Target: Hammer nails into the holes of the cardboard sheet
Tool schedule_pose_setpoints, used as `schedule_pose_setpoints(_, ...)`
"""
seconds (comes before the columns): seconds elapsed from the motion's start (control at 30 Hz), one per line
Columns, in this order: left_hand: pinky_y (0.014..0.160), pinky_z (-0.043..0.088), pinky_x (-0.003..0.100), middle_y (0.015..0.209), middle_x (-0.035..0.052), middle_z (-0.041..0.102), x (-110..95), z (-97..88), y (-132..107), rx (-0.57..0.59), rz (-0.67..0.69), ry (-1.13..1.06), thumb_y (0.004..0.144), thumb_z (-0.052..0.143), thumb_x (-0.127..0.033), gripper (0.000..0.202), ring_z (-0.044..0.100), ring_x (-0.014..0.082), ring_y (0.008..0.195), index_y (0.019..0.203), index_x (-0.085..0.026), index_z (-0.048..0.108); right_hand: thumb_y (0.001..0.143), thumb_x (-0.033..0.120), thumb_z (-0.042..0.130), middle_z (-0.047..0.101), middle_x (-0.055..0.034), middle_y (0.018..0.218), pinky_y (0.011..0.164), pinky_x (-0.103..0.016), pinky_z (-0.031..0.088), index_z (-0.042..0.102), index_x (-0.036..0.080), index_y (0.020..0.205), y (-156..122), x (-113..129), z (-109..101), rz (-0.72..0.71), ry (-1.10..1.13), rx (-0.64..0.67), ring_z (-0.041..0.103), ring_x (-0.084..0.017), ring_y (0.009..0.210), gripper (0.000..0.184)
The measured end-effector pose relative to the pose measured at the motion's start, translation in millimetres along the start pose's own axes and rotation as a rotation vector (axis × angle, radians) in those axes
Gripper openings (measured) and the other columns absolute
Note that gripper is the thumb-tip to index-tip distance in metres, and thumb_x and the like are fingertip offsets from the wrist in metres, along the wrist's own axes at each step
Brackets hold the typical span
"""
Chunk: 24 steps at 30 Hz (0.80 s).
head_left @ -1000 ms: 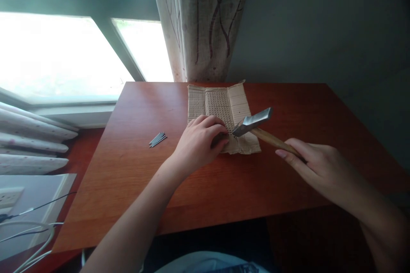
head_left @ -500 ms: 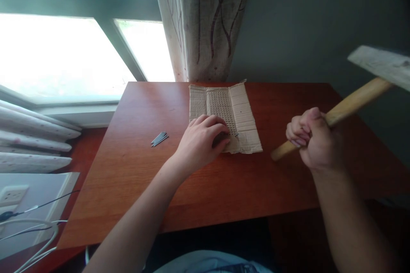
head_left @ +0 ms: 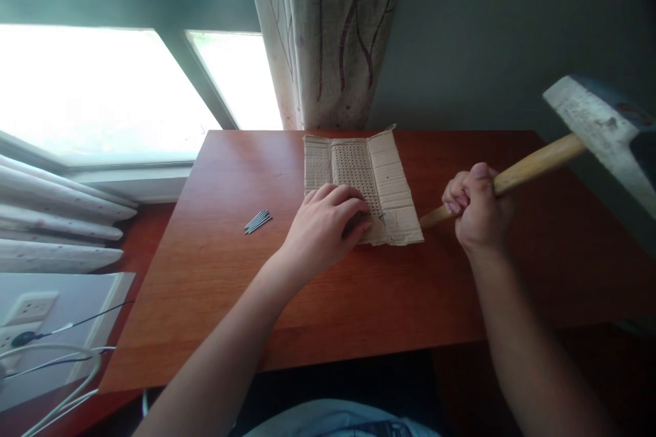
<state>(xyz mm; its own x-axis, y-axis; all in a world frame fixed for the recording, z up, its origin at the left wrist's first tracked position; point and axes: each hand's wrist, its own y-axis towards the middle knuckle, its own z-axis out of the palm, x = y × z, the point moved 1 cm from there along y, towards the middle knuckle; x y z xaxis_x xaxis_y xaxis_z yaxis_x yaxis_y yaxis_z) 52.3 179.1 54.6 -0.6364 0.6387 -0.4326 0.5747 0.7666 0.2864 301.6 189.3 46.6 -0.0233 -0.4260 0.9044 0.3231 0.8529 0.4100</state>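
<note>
My right hand (head_left: 480, 208) is wrapped around the wooden handle of a hammer (head_left: 540, 162). Its large metal head is raised at the far right, above the tabletop, and the handle's butt end points left toward the cardboard. My left hand (head_left: 328, 222) rests low on a creased sheet of cardboard (head_left: 392, 181), fingers curled and thumb drawn toward the index finger. A small dark nail (head_left: 382, 215) shows at those fingertips; its lower part cannot be made out. Left of this hand, a small bundle of loose nails (head_left: 257, 221) lies on the table.
The brown wooden table (head_left: 215, 314) carries all of this. A grid of small holes or dots (head_left: 353, 167) covers the cardboard's middle panel. Behind stand a patterned curtain (head_left: 338, 34) and a bright window (head_left: 92, 95). Cables (head_left: 76, 355) and a wall socket (head_left: 33, 307) are at the lower left.
My right hand has moved left with the hammer, bringing more of its head into view. My left hand keeps its place on the cardboard. The view has shifted slightly.
</note>
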Motion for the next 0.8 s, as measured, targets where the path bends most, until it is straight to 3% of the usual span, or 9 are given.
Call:
schedule_pose_setpoints(0.1,0.093,0.051,0.042,0.12,0.0059,0.072,1.1,-5.5,-0.7,-0.065,0.041,-0.016,0.096,0.062,-0.029,0.016,0.063,0.0249,0.107,0.108,-0.021,0.07,0.089,0.055,0.069,0.031,0.0079,0.044,0.036,-0.025,0.024,0.034,0.023,0.053,-1.2,-0.5,-0.2,0.043,-0.002,0.03,0.032,-0.007,0.035,0.06)
schedule_pose_setpoints(0.17,0.096,0.051,0.043,0.119,0.006,0.073,9.6,-18.6,-4.8,-0.224,0.009,-0.001,0.096,0.062,-0.029,0.017,0.065,0.0242,0.108,0.109,-0.022,0.07,0.089,0.054,0.07,0.027,0.0087,0.044,0.034,-0.024,0.02,0.032,0.022,0.053,-2.0,-1.1,0.9,0.049,0.009,-0.006,0.028,-0.006,0.034,0.061)
schedule_pose_setpoints(0.23,0.096,0.052,0.042,0.114,0.0052,0.074,25.6,-37.1,-14.9,-0.454,-0.139,0.058,0.096,0.061,-0.03,0.017,0.067,0.023,0.106,0.108,-0.023,0.071,0.088,0.052,0.07,0.026,0.009,0.044,0.034,-0.024,0.018,0.031,0.022,0.053,-3.2,-2.0,2.9,0.024,0.015,-0.068,0.026,-0.005,0.034,0.061)
schedule_pose_setpoints(0.3,0.089,0.053,0.039,0.109,0.0039,0.075,45.1,-53.9,-31.1,-0.562,-0.361,0.153,0.096,0.058,-0.03,0.018,0.068,0.0218,0.1,0.109,-0.025,0.071,0.088,0.052,0.071,0.026,0.009,0.044,0.034,-0.024,0.018,0.031,0.022,0.053,-4.8,-3.4,5.2,0.004,0.006,-0.117,0.026,-0.005,0.034,0.061)
schedule_pose_setpoints(0.37,0.078,0.052,0.036,0.103,0.0036,0.075,62.1,-62.8,-50.3,-0.482,-0.538,0.271,0.094,0.06,-0.035,0.018,0.069,0.0212,0.089,0.104,-0.025,0.071,0.088,0.053,0.07,0.027,0.0086,0.044,0.035,-0.025,0.018,0.031,0.023,0.053,-6.5,-4.8,7.1,-0.001,-0.018,-0.14,0.027,-0.005,0.035,0.061)
schedule_pose_setpoints(0.43,0.07,0.048,0.033,0.099,0.0033,0.075,72.0,-62.4,-69.1,-0.327,-0.602,0.375,0.093,0.06,-0.037,0.019,0.069,0.0207,0.083,0.1,-0.023,0.072,0.088,0.054,0.07,0.029,0.0081,0.044,0.035,-0.025,0.019,0.033,0.023,0.052,-8.0,-5.6,8.4,0.007,-0.041,-0.131,0.029,-0.006,0.035,0.06)
schedule_pose_setpoints(0.6,0.06,0.038,0.031,0.096,0.0039,0.072,73.0,-41.2,-101.3,-0.089,-0.646,0.533,0.098,0.051,-0.038,0.027,0.067,0.0205,0.08,0.095,-0.023,0.074,0.087,0.052,0.072,0.029,0.0081,0.044,0.035,-0.025,0.017,0.034,0.022,0.052,-9.5,-5.6,7.6,0.013,-0.011,-0.102,0.029,-0.006,0.035,0.059)
schedule_pose_setpoints(0.8,0.059,0.036,0.031,0.104,0.0063,0.071,68.5,-29.8,-103.5,0.05,-0.635,0.566,0.101,0.046,-0.038,0.031,0.067,0.0228,0.087,0.105,-0.024,0.072,0.09,0.047,0.07,0.027,0.0081,0.044,0.036,-0.026,0.017,0.032,0.022,0.052,-8.8,-3.4,2.4,0.012,0.036,-0.092,0.027,-0.006,0.035,0.059)
